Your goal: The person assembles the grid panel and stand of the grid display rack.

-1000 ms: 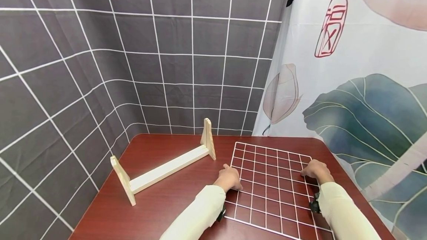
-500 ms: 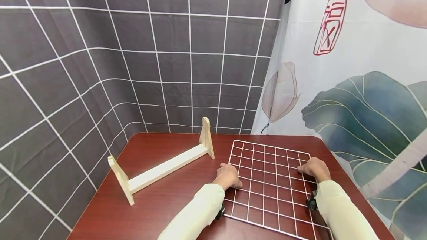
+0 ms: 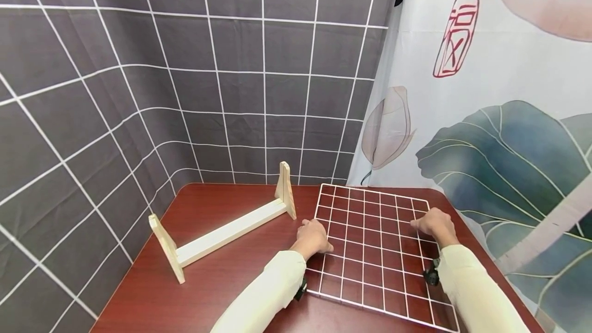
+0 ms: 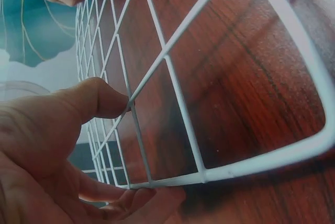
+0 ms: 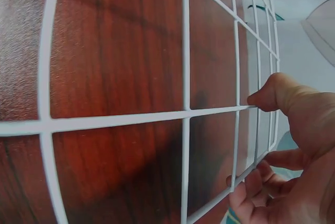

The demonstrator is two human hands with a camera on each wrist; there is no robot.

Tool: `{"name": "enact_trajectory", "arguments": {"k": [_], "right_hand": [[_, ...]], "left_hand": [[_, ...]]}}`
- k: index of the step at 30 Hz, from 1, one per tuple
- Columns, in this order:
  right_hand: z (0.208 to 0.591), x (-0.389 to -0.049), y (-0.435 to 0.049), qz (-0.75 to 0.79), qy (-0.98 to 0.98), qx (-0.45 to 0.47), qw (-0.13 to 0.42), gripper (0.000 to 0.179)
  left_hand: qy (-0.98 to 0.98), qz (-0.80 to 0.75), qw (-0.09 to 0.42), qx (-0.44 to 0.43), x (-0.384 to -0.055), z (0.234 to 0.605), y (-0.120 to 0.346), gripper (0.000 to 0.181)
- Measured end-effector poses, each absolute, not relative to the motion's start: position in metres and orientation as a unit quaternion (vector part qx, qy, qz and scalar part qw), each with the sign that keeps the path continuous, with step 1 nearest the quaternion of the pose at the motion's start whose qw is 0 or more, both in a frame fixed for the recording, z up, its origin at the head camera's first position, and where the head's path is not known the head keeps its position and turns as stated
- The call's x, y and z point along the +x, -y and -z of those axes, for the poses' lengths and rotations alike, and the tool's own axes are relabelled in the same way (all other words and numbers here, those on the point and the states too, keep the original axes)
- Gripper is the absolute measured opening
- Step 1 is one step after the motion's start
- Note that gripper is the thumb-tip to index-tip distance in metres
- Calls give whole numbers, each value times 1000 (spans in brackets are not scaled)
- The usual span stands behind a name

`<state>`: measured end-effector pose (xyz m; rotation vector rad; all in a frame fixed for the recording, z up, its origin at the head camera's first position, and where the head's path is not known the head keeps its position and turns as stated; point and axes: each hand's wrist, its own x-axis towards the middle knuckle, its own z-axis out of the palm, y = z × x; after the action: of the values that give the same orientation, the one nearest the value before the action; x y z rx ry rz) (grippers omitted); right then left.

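A white wire grid panel (image 3: 380, 192) lies between my two hands over the right half of the table. My left hand (image 3: 311, 238) grips its left edge. In the left wrist view, the thumb (image 4: 107, 98) rests on an inner wire crossing while the fingers curl under the outer wire. My right hand (image 3: 437, 226) holds the opposite edge in the head view. Its thumb (image 5: 272, 93) presses a cross wire in the right wrist view, and fingers bend round the outer rod. Shadows of the wires fall on the wood below, with a gap between panel and tabletop.
A wooden stand (image 3: 231, 234), two pointed uprights joined by a pale crossbar, rests on the left of the red-brown table (image 3: 240, 292). Behind hangs a grey gridded curtain (image 3: 240, 91); a white curtain with a leaf print (image 3: 504, 153) borders the right side.
The grid panel has shifted upward in the head view, away from me and seemingly raised a little. Both hands have moved slightly with it. The wooden stand stays in place.
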<state>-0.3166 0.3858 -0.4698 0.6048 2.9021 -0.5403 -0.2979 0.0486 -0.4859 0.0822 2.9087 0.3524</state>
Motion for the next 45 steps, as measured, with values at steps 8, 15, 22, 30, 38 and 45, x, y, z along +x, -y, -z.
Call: {"name": "enact_trajectory", "arguments": {"k": [8,15,22,30,38,45], "right_hand": [[456,-325,-385,197,-960,200,22,75],[443,-332,-379,190,-966,176,-23,88],[429,-335,-375,189,-967,160,-56,92],[411,-339,-370,210,-961,159,-88,97],[395,-342,-363,230,-953,148,-129,96],[377,-344,-354,253,-942,147,-165,97]], "left_hand": [[-987,-138,79,15,-303,481,-48,86],[-986,-158,52,10,-307,476,-43,91],[-982,-186,35,-1,-307,469,-39,95],[-975,-223,-16,-9,-308,458,-35,92],[-972,-225,-67,-10,-310,448,-29,90],[-966,-236,-106,-9,-312,440,-23,99]]}}
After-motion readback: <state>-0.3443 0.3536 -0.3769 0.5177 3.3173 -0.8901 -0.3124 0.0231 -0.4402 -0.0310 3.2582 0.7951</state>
